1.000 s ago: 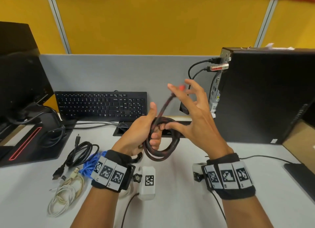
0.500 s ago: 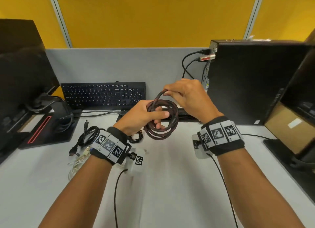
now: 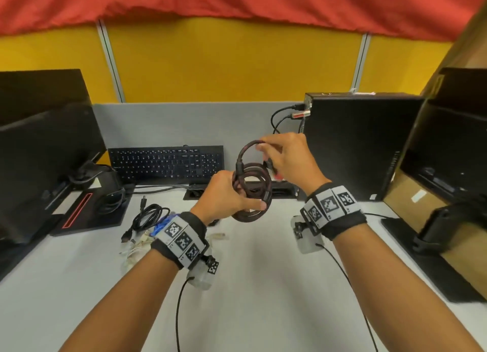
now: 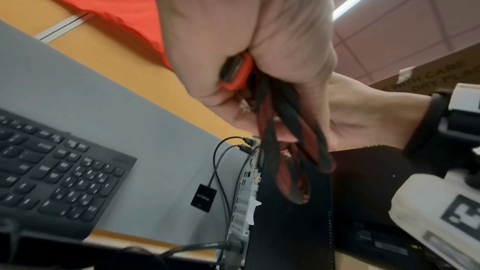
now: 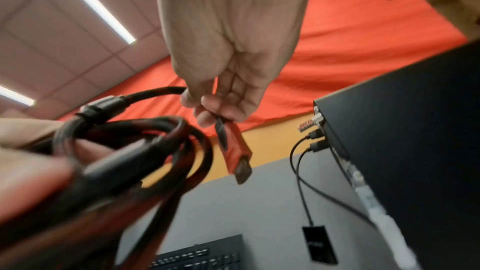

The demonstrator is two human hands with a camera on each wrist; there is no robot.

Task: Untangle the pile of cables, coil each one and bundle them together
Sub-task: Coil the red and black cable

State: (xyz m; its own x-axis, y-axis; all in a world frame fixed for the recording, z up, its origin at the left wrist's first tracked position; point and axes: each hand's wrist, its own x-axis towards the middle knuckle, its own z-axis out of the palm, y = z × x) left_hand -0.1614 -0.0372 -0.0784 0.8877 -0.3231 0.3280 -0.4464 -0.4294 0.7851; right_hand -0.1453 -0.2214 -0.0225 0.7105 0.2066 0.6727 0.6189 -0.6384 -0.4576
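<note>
A red-and-black braided cable (image 3: 252, 191) is wound into a coil held above the desk. My left hand (image 3: 226, 197) grips the coil's left side, fingers curled through the loops (image 4: 288, 151), with one orange plug (image 4: 235, 73) tucked in the palm. My right hand (image 3: 287, 156) pinches the free end near the top of the coil, and its red plug (image 5: 235, 149) hangs below the fingers. Left of my left wrist on the desk lie a coiled black cable (image 3: 147, 216), a blue cable (image 3: 162, 224) and a white cable (image 3: 134, 249), partly hidden by the wristband.
A black keyboard (image 3: 166, 163) leans at the grey partition. A black computer case (image 3: 353, 146) with plugged cables stands at the right, a monitor and stand (image 3: 47, 151) at the left, another monitor (image 3: 445, 167) at far right. The white desk (image 3: 258, 286) lies below my arms.
The right hand has closed on the cable's free end and brought it down over the coil, adding a loop. Both hands rose slightly; the head view tilted up.
</note>
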